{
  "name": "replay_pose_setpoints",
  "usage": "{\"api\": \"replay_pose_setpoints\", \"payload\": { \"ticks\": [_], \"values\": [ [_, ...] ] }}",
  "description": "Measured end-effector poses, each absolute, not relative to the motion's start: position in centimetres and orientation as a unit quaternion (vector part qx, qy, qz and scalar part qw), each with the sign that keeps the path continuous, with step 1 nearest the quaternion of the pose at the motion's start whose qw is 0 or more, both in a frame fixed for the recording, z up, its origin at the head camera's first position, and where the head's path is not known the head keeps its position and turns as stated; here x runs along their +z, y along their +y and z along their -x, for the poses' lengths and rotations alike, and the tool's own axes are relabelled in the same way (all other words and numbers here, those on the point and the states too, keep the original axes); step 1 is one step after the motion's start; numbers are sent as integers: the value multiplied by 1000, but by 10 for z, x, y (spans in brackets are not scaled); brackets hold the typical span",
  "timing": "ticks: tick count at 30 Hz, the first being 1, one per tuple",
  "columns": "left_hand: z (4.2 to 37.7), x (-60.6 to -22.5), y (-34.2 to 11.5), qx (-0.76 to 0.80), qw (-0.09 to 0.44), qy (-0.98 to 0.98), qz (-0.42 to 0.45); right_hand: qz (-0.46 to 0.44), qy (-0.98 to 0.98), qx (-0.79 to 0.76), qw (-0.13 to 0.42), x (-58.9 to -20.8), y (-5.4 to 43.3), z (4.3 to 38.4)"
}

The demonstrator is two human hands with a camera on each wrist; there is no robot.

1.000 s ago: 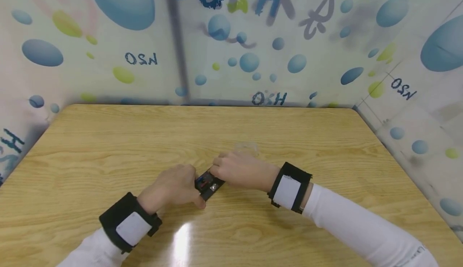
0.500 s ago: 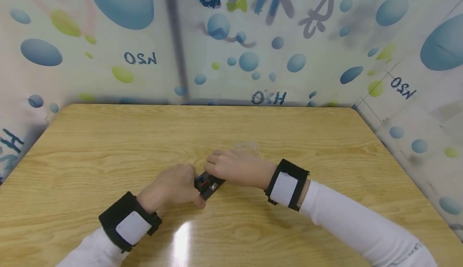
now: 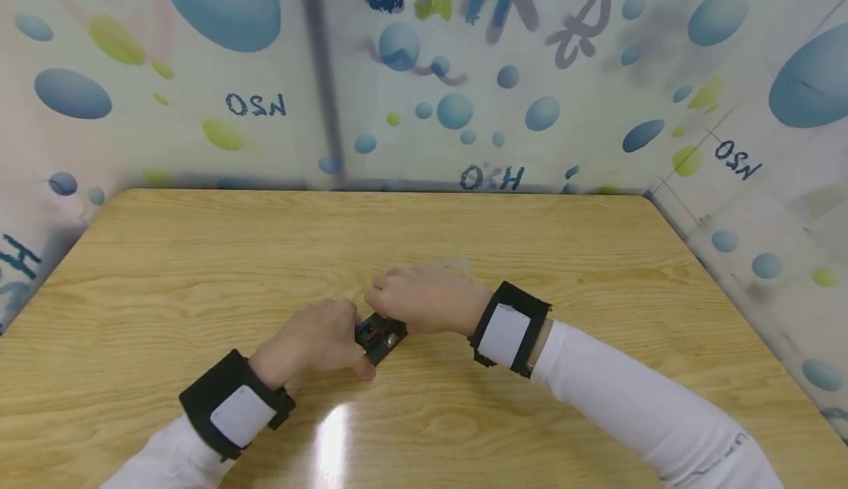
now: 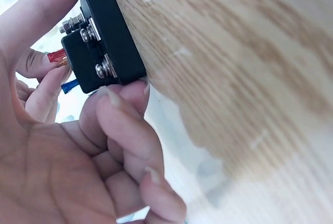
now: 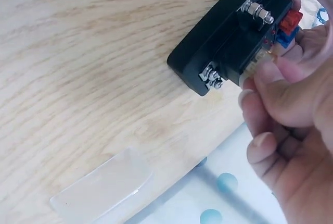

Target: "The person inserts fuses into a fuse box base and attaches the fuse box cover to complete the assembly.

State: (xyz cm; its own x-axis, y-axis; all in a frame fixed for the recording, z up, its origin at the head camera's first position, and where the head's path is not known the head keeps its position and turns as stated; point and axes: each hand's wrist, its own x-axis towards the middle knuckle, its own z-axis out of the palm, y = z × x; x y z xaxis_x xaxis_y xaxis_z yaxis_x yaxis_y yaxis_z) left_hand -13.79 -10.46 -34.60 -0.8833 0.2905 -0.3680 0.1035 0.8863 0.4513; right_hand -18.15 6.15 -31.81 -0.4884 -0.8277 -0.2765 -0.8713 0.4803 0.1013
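A black fuse block (image 3: 379, 338) with metal screw terminals stands on the table, held at its end by my left hand (image 3: 314, 342). The left thumb and fingers grip it from both sides in the left wrist view. Red (image 5: 290, 22) and blue (image 5: 287, 37) blade fuses stick out of its face. My right hand (image 3: 430, 301) reaches across the block's far end. Between its thumb and fingertips it pinches a pale yellowish, see-through blade fuse (image 5: 252, 67), right at the block's face. Part of this fuse is hidden by the thumb.
A clear plastic cover (image 5: 101, 185) lies on the wooden table (image 3: 563, 268) just beyond the right hand. Behind the table stands a wall (image 3: 424, 143) with blue and green dots. Light glares off the table near the left wrist.
My right hand and forearm have shifted left, further over the fuse block. The left hand keeps its grip, and the block stays nearly in place.
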Motion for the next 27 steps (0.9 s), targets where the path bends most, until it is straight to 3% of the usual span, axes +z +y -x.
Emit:
{"api": "replay_pose_setpoints", "payload": {
  "ticks": [10,20,27],
  "values": [
    [138,-347,-104,213,220,946,-108,507,848,138,78,-324,61,178],
    [138,-347,-105,216,220,945,-108,551,801,204,-113,-341,67,167],
    [138,-347,-105,221,225,943,-105,553,770,267,-176,-346,73,162]
  ]
}}
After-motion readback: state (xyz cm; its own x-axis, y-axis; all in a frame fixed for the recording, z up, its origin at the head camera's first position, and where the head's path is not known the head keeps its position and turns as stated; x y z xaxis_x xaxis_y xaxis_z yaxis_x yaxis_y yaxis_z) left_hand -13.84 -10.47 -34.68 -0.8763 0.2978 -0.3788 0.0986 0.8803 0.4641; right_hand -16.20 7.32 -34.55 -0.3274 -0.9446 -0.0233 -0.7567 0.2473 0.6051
